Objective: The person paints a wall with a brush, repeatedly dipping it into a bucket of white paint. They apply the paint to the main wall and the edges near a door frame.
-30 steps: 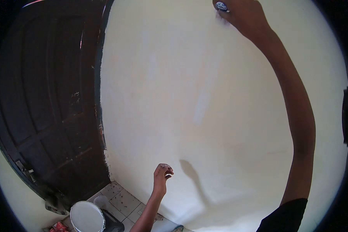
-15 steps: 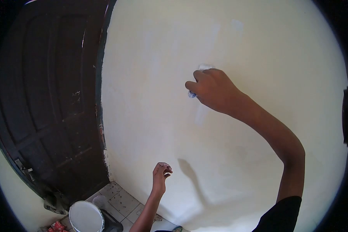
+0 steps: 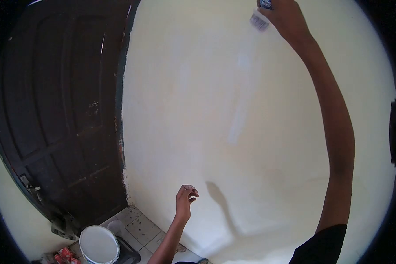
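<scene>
Wall [image 3: 176, 110]: a pale streak lies just right of centre, another patch towards 1 o'clock; the step in hand looks like a working stroke across this surface.
Tool [image 3: 260, 21]: at 1 o'clock, its blurred, pale end showing below the grip (brush or scraper, I cannot tell which), over the wall; contact is unclear.
Next stroke: probably calls for steady, even pressure and a level working edge.
Right hand [image 3: 287, 16]: at 1 o'clock, partly cut off by the top edge, fingers closed round the tool's blue-patterned part.
Left hand [image 3: 185, 199]: at 6 o'clock, half open, fingers loosely curled, nothing visible in it.
Bucket [image 3: 99, 244]: white-topped, between 7 and 8 o'clock.
</scene>
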`<state>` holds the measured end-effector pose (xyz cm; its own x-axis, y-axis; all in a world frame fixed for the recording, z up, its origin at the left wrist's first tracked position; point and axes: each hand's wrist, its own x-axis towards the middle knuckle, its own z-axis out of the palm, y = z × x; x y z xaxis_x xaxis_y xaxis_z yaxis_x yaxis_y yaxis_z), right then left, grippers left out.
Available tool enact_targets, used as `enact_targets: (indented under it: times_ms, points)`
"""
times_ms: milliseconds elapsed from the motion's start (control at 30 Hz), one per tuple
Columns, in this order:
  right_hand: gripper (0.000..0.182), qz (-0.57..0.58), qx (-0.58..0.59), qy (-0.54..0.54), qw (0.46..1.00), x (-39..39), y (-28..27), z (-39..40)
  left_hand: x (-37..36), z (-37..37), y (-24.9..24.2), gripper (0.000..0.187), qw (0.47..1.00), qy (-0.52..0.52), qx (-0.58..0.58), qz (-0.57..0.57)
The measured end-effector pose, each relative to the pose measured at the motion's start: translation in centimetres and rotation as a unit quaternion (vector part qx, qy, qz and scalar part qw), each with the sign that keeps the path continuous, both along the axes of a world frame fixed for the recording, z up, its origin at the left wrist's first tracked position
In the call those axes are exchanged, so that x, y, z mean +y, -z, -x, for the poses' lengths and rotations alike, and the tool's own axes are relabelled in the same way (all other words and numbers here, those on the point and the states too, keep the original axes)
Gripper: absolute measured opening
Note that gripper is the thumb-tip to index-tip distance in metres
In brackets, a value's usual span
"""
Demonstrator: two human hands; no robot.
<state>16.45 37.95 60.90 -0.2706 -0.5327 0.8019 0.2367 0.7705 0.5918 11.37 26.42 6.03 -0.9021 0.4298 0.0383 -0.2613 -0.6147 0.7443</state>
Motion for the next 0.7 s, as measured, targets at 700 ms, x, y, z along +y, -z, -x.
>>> enact_targets:
  times_ms: [700]
  points:
    - [0.007, 0.048, -0.389, -0.039, 0.919, -0.2, 24.7, -0.8, -0.6, 0.3, -0.1, 0.010, 1.000, -0.010, -0.001, 0.027]
